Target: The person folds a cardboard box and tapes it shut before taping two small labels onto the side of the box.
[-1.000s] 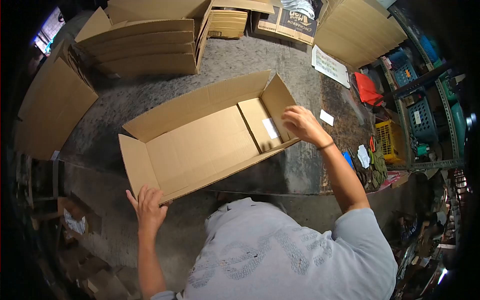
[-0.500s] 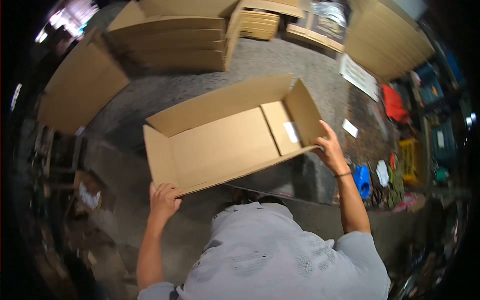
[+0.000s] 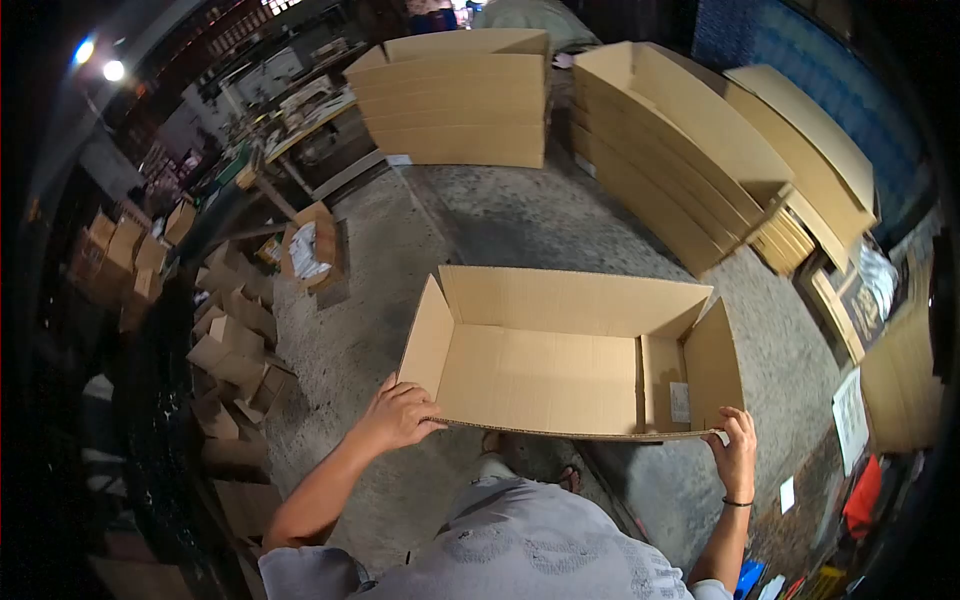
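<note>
Head view, hands [image 3: 398,415] [image 3: 735,450] holding box [image 3: 540,378], apparent label [image 3: 680,402] inside

No word, brand or number readable with certainty. Fine print on the white label [image 3: 680,402] inside the open carton [image 3: 540,380], near its right end, but too small to make out. Pale lettering or a logo on the dark-printed box [image 3: 862,303] at the far right, partly covered and too blurred to read. Faint lines on the white sheet [image 3: 850,420] just below, likewise illegible. Small pale labels low on the left carton stack [image 3: 455,110] and at the near left end of the middle carton stack [image 3: 660,170], both without legible characters. Large letter-like shapes across the grey shirt [image 3: 560,540], too distorted to spell out.
</note>
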Tool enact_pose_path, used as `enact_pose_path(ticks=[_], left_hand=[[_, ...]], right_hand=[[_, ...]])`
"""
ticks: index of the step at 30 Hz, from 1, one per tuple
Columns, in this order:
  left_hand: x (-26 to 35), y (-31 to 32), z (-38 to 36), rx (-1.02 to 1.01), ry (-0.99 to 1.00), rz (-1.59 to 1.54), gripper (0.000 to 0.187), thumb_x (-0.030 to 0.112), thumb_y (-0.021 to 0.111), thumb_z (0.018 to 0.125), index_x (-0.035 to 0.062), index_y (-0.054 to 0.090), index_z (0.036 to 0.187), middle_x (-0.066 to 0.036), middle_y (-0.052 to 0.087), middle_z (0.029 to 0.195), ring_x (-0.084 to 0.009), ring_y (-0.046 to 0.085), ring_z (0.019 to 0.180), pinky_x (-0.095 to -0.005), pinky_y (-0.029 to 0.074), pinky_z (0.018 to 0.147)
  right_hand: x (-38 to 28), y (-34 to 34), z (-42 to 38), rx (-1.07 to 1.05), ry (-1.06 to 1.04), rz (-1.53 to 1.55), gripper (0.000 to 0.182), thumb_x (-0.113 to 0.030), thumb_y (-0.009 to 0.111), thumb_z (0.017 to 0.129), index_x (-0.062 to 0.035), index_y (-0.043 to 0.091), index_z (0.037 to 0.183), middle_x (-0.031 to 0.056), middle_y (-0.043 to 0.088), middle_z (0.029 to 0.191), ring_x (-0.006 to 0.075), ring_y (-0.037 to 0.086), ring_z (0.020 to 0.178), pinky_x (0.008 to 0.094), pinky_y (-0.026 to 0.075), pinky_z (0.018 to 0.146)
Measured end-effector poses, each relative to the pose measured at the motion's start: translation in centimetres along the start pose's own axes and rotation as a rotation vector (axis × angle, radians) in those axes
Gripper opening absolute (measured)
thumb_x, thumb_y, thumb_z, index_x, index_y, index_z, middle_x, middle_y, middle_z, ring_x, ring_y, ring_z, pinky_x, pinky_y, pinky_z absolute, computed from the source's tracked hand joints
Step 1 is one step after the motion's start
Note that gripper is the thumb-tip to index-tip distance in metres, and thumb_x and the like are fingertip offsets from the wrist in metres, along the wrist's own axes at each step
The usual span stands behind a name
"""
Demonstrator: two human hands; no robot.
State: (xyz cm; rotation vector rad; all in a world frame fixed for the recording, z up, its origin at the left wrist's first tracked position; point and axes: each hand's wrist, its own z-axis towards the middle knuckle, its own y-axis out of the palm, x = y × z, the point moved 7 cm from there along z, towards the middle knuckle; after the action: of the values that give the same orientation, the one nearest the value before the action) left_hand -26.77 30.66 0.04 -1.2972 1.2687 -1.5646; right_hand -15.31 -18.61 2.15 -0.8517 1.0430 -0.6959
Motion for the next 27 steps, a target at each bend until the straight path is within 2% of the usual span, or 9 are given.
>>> enact_pose_path(ticks=[4, 6, 15, 17, 19, 21, 23, 25, 27], left_hand=[[-5.0, -1.0, -1.6, 0.075, -0.034, -0.035, 0.026, 0.039, 0.073, 0.077, 0.0153, 0.072, 0.087, -0.002, 0.064, 0.089, -0.0212, 0.061, 0.096, -0.0476, 0.039, 0.098], [-7.3, -2.5, -2.1, 0.097, -0.039, 0.034, 0.028, 0.039, 0.074, 0.076, 0.0123, 0.072, 0.083, -0.003, 0.066, 0.093, -0.0235, 0.061, 0.096, -0.0410, 0.046, 0.090], [-21.6, -12.6, -3.2, 0.220, -0.134, 0.129, 0.036, 0.042, 0.070, 0.078, 0.0058, 0.069, 0.081, -0.007, 0.065, 0.091, -0.0275, 0.060, 0.101, -0.0417, 0.047, 0.089], [-23.8, -15.0, -3.3, 0.309, -0.073, 0.198, 0.037, 0.042, 0.070, 0.077, 0.0055, 0.068, 0.080, -0.007, 0.063, 0.090, -0.0284, 0.059, 0.102, -0.0411, 0.047, 0.089], [-26.2, -18.2, -3.2, 0.349, -0.060, 0.185, 0.036, 0.042, 0.070, 0.077, 0.0060, 0.067, 0.078, -0.007, 0.062, 0.088, -0.0277, 0.059, 0.100, -0.0419, 0.045, 0.092], [-27.6, -21.4, -2.9, 0.389, -0.015, 0.168, 0.035, 0.041, 0.070, 0.077, 0.0065, 0.067, 0.077, -0.008, 0.061, 0.087, -0.0271, 0.059, 0.098, -0.0428, 0.043, 0.094], [-29.0, -25.2, -2.0, 0.462, 0.014, 0.244, 0.038, 0.039, 0.074, 0.073, 0.0024, 0.066, 0.077, -0.012, 0.064, 0.091, -0.0321, 0.061, 0.098, -0.0429, 0.049, 0.090], [-30.0, -29.6, 0.2, 0.411, -0.031, 0.278, 0.039, 0.037, 0.077, 0.072, 0.0001, 0.064, 0.075, -0.016, 0.064, 0.092, -0.0346, 0.062, 0.097, -0.0440, 0.049, 0.089], [-31.5, -33.2, 1.9, 0.355, -0.092, 0.299, 0.040, 0.036, 0.078, 0.071, -0.0017, 0.065, 0.078, -0.018, 0.064, 0.096, -0.0367, 0.061, 0.099, -0.0441, 0.048, 0.090]], right_hand=[[-4.6, 2.3, 5.2, -0.025, -0.070, -0.051, 0.031, -0.004, 0.081, 0.059, -0.0022, 0.063, 0.084, 0.0124, 0.063, 0.109, 0.0333, 0.056, 0.105, 0.0425, 0.048, 0.087], [-7.1, 3.5, 8.0, -0.053, -0.073, -0.047, 0.031, -0.003, 0.080, 0.059, -0.0020, 0.063, 0.085, 0.0132, 0.063, 0.109, 0.0332, 0.057, 0.103, 0.0426, 0.049, 0.085], [-20.1, 8.1, 22.1, -0.031, -0.279, 0.007, 0.030, -0.003, 0.078, 0.062, 0.0015, 0.062, 0.087, 0.0165, 0.064, 0.110, 0.0354, 0.059, 0.103, 0.0452, 0.047, 0.086], [-21.9, 8.7, 25.3, 0.002, -0.239, 0.044, 0.028, -0.001, 0.077, 0.062, 0.0015, 0.062, 0.087, 0.0172, 0.064, 0.110, 0.0345, 0.060, 0.101, 0.0440, 0.048, 0.086], [-24.1, 8.8, 28.6, -0.037, -0.347, -0.054, 0.024, -0.004, 0.074, 0.068, 0.0006, 0.063, 0.089, 0.0176, 0.065, 0.106, 0.0339, 0.061, 0.098, 0.0443, 0.049, 0.084], [-23.5, 8.6, 31.5, 0.047, -0.424, 0.001, 0.022, 0.005, 0.059, 0.078, -0.0017, 0.059, 0.099, 0.0167, 0.062, 0.103, 0.0233, 0.060, 0.093, 0.0341, 0.049, 0.075], [-23.5, 8.4, 35.5, 0.019, -0.222, 0.126, 0.024, 0.003, 0.059, 0.081, -0.0028, 0.058, 0.105, 0.0166, 0.063, 0.105, 0.0197, 0.061, 0.092, 0.0308, 0.050, 0.075], [-28.1, 6.5, 39.3, 0.090, -0.207, 0.117, 0.022, -0.004, 0.067, 0.080, -0.0025, 0.058, 0.101, 0.0162, 0.064, 0.105, 0.0247, 0.062, 0.094, 0.0338, 0.050, 0.079], [-36.4, 4.0, 40.4, 0.287, -0.616, -0.133, 0.023, -0.009, 0.071, 0.080, -0.0014, 0.058, 0.097, 0.0158, 0.065, 0.106, 0.0295, 0.062, 0.098, 0.0371, 0.049, 0.083]])
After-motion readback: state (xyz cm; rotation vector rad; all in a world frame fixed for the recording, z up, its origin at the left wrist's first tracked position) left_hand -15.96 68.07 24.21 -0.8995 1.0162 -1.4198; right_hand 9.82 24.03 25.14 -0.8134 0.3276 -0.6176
